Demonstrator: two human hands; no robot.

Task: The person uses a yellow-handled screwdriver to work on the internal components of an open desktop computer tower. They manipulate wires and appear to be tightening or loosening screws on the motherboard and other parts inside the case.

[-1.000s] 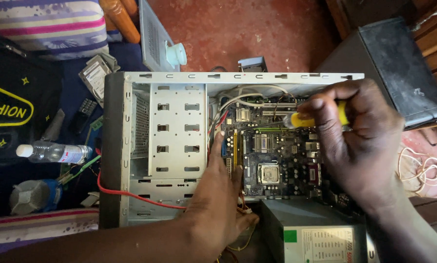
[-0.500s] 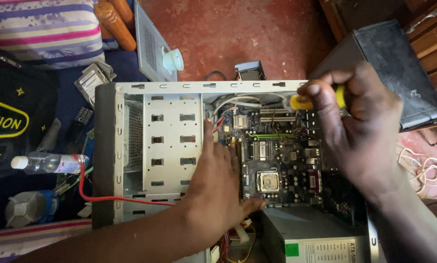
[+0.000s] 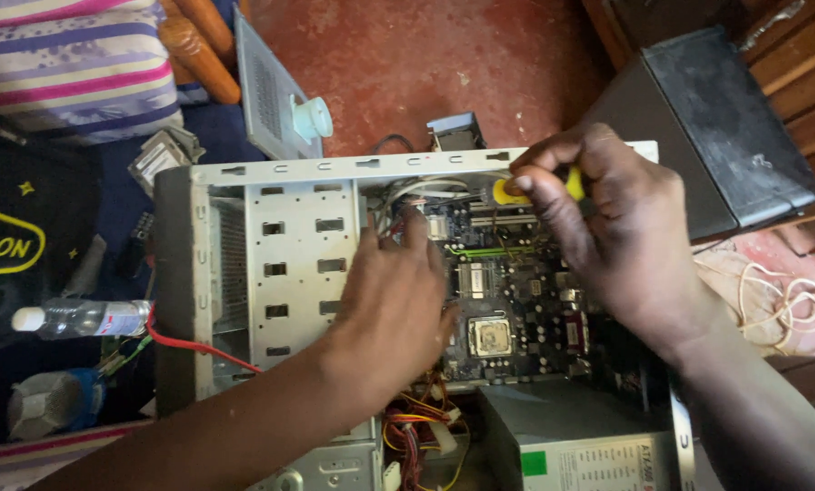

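Yellow handle of a screwdriver (image 3: 536, 188) sits in the right hand (image 3: 612, 238), fingers curled shut around it and thumb pressed along the grip; only the yellow end shows past the knuckles, the shaft and tip hidden under the hand. That hand hangs over the upper right corner of the motherboard (image 3: 507, 300), close to the top wall of the open computer case (image 3: 271, 264).

Left hand (image 3: 396, 300) lies palm down inside the case, fingers loosely spread and pointing toward the top edge, fingertips by a cluster of white and grey cables (image 3: 398, 195). It grips nothing that can be seen; whether the palm presses on the board or on the drive cage edge cannot be told.

Outward: square processor socket (image 3: 491, 336) sits just right of the left hand's wrist. Below the board, a grey power supply (image 3: 580, 436) with a bundle of yellow, red and black wires (image 3: 416, 432) beside it. A red cable (image 3: 198, 345) runs out of the case's left side.

On the floor left of the case: clear plastic bottle (image 3: 85, 317) with a white cap. Above the case, a grey side panel (image 3: 271, 91) leaning, a white knob on it. Upper right, a dark box-shaped case (image 3: 725, 136). Far right, loose white cord (image 3: 789, 305).
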